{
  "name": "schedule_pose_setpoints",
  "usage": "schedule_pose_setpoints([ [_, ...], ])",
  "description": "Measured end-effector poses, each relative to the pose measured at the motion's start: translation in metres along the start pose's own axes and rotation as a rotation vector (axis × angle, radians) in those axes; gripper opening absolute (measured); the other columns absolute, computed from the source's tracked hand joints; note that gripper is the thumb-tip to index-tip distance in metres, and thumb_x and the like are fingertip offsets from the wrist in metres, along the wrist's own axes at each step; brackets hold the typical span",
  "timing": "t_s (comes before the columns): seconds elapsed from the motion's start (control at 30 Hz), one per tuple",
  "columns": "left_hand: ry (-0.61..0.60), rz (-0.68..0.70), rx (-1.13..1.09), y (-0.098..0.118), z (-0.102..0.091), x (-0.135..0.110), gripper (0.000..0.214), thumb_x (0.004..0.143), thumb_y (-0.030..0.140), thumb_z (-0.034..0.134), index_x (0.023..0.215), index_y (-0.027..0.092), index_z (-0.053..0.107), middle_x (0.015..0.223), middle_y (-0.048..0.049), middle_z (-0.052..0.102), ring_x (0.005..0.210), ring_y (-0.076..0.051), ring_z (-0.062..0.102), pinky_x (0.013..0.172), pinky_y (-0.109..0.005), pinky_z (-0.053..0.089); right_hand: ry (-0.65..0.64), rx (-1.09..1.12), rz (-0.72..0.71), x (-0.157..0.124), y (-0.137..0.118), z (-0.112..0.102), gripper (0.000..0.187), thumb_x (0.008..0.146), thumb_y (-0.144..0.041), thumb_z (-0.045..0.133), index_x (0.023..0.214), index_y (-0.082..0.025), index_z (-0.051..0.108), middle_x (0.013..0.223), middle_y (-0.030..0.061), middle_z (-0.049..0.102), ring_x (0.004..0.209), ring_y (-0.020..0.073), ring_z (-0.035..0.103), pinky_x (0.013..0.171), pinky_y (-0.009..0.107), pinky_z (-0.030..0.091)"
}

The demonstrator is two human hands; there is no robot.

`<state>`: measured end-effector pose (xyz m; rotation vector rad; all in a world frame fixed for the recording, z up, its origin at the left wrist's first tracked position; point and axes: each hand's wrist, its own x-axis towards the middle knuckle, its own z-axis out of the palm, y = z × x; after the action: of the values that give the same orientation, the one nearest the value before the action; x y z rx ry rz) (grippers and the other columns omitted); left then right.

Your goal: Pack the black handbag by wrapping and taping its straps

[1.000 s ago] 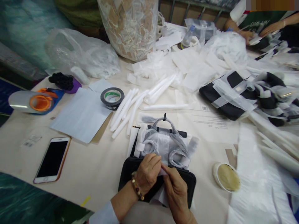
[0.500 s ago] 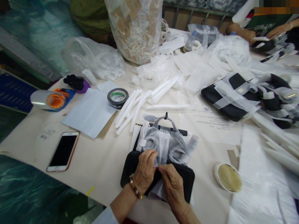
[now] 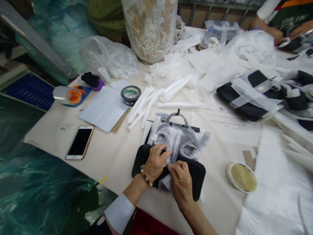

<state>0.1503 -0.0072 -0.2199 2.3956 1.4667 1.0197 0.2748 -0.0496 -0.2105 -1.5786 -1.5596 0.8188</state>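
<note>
A black bag [image 3: 198, 178] lies on the table in front of me, its top handle [image 3: 174, 115] and coiled straps [image 3: 189, 147] wrapped in thin whitish film. Down its middle runs a translucent wrapping strip [image 3: 175, 143]. My left hand [image 3: 154, 161], with a beaded bracelet at the wrist, is closed with bent fingers on the strip's left edge; its fingertips are partly hidden. Thumb and forefinger of my right hand [image 3: 181, 178] pinch the strip's lower end, just right of the left hand. A loose whitish sheet [image 3: 166, 183] shows beneath my hands.
Left stand a phone [image 3: 80, 142], paper sheets [image 3: 104, 107], a black tape roll [image 3: 130, 95] and a clear tape dispenser [image 3: 65, 95]. White foam tubes [image 3: 140, 106] lie behind the bag. To the right are a tub [image 3: 242, 178] and another wrapped black bag [image 3: 249, 94]. A co-worker's arm [image 3: 269, 31] shows far right.
The view has shifted, so table things appear further right and slightly higher. My left hand's thumb has spread somewhat from its fingers. The right hand keeps its pinch at the strip's lower end.
</note>
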Motion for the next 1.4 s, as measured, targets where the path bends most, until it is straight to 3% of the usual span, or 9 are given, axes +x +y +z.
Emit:
schedule_pose_setpoints([
  [0.3,0.007,0.016,0.010,-0.003,0.003,-0.001,0.019,0.080,0.010,0.049,0.095,0.016,0.059,0.105,-0.0101,0.052,0.102,-0.021,0.046,0.086,-0.036,0.041,0.003,0.075,0.052,-0.017,0.007,0.008,0.015,0.082,-0.024,0.050,0.074,-0.020,0.062,0.075,0.0002,0.045,0.068,0.0110,0.049,0.059,0.021,0.042],
  [0.7,0.034,0.034,-0.019,-0.008,0.005,-0.003,0.023,0.080,0.005,0.043,0.094,0.016,0.057,0.105,-0.0092,0.051,0.103,-0.020,0.046,0.085,-0.036,0.042,0.090,0.165,0.173,-0.039,0.000,0.019,0.016,0.079,-0.025,0.053,0.067,-0.020,0.061,0.072,-0.0005,0.044,0.065,0.0110,0.047,0.056,0.020,0.039],
  [1.4,-0.097,0.004,-0.171,-0.017,-0.004,-0.001,0.034,0.070,-0.001,0.042,0.095,0.016,0.056,0.107,-0.0081,0.051,0.104,-0.021,0.047,0.087,-0.038,0.043,0.018,0.065,0.134,-0.053,0.006,0.026,0.017,0.082,-0.023,0.049,0.068,-0.020,0.059,0.075,-0.0011,0.042,0.067,0.0099,0.047,0.061,0.019,0.040],
])
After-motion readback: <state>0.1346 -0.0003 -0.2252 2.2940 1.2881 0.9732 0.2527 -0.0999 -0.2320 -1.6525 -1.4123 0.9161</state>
